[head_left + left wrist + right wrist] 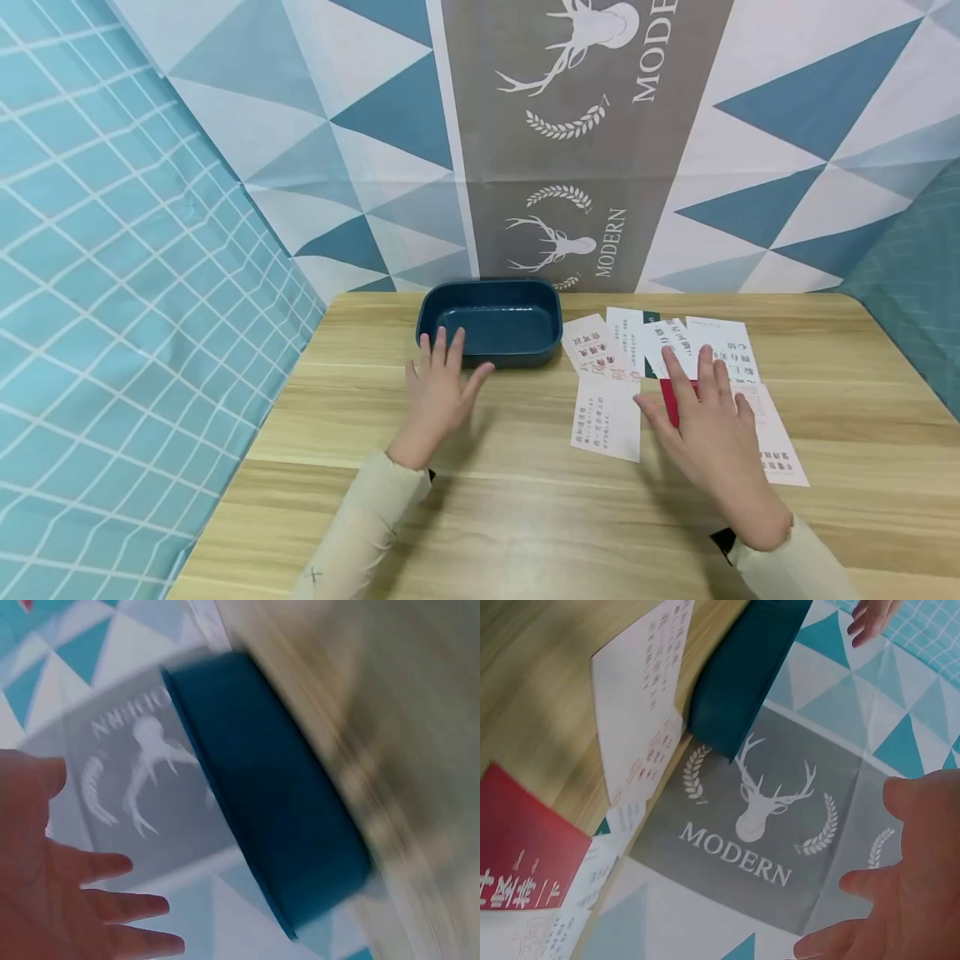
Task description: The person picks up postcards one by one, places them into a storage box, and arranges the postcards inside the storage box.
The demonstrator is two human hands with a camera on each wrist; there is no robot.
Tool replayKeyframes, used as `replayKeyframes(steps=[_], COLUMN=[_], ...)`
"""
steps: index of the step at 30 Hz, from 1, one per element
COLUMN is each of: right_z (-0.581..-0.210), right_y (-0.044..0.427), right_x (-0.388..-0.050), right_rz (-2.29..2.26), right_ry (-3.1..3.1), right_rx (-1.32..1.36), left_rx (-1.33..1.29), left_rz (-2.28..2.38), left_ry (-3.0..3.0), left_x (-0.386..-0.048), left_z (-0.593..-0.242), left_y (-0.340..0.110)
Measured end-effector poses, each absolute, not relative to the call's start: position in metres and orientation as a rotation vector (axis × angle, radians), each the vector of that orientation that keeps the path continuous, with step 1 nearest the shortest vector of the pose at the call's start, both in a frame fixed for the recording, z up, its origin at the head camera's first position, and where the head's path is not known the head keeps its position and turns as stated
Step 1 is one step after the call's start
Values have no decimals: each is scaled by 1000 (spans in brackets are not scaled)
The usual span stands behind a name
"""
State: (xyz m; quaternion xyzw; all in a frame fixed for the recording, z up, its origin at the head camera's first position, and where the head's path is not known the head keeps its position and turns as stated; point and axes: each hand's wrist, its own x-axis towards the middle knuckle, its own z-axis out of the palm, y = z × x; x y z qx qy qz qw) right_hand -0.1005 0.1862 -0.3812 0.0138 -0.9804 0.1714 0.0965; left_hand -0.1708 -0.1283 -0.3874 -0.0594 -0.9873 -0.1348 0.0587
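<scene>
left hand [437, 392] by the blue tray [517, 360] at the table [525, 517] back edge, right hand [712, 433] over cards [606, 421], both spread, holding nothing

Wooden table [862, 400] — deer-print backdrop [543, 158] behind, blue gridded cloth [112, 292] at left.

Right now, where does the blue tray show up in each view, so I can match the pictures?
Head: tray near the centre, up and right of the left hand.
Left wrist: tray slanting through the middle, right of that hand.
Right wrist: tray at the top, just right of middle, cut off by the edge.
Shared landmark: the white deer print nearest the tray.
</scene>
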Motion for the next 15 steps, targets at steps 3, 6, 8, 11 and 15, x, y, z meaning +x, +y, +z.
replayKeyframes(steps=[3,6,8,11,15], right_z=[-382,-382,-382,-383,-386], right_y=[192,198,202,208,215], right_x=[-103,-106,-107,-109,-113], right_rz=[488,477,485,480,468], right_ry=[-2892,-2890,-2888,-2882,-2891], right_rx=[37,22,5,-19,-32], left_rx=[-123,-64,-27,32,101], left_rz=[-430,-417,-407,-415,-458], left_ry=[-2941,-2909,-2910,-2926,-2953], left_x=[-190,-210,-222,-238,-252], left_z=[-387,-389,-392,-396,-402], left_y=[-142,-155,-162,-173,-185])
